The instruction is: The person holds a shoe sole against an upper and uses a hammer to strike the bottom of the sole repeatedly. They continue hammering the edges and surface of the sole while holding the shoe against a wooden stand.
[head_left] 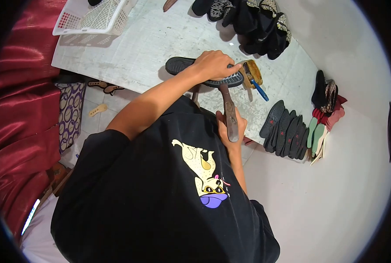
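Sole [179,65]: 1, gripped by left hand [214,65] | brown bar [229,113]: 1, clasped by right hand [239,124] | blue-handled brush [260,90]: 1

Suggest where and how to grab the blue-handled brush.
Grip mid-way along its blue handle, probably from the wearer's near right: the handle juts past the container that way, free end exposed, while its other end lies inside. The left hand crowds the opposite side.
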The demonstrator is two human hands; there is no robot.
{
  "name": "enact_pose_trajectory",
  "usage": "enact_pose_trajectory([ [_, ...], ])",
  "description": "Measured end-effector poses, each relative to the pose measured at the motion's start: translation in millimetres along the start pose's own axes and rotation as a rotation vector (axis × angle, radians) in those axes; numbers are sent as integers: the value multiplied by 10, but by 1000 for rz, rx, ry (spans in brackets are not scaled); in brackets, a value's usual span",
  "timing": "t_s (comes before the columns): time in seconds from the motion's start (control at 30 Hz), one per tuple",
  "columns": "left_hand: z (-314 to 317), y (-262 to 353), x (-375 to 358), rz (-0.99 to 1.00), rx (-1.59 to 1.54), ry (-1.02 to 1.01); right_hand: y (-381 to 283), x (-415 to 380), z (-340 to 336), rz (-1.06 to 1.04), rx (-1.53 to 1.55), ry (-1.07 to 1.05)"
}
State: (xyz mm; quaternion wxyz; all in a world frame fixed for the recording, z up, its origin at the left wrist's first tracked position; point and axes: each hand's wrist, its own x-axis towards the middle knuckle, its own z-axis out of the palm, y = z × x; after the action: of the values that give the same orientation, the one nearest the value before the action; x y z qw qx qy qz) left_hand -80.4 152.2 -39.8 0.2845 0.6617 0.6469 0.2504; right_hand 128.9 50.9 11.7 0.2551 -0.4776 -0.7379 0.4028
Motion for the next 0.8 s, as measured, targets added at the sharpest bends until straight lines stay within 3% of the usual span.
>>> enact_pose_trajectory([
  [0.1,45,-2,-4,20,-14,29,-94,80,40,178,-52,-125],
  [0.23,25,-25,-4,26,17,23,-99,44,-47,27,58,-149],
  [0.4,38,21,3,24,4,22,-54,54,-22,63,18,-86],
  [0.47,32,1,-2,18,12,39,-51,78,-48,60,-153,-147],
  [0.53,-20,-5,-13,-23,28,-45,-136,62,-32,20,-106,-116],
  [0.63,-2,23,20,-3,23,-27,-31,80,1,-11,-19,-87],
  [0.7,-6,18,8,-24,-18,-10,43,115,37,99,-143,-200],
  [0.8,-26,19,-8,-12,14,-14,26,80,4,26,-17,-140],
])
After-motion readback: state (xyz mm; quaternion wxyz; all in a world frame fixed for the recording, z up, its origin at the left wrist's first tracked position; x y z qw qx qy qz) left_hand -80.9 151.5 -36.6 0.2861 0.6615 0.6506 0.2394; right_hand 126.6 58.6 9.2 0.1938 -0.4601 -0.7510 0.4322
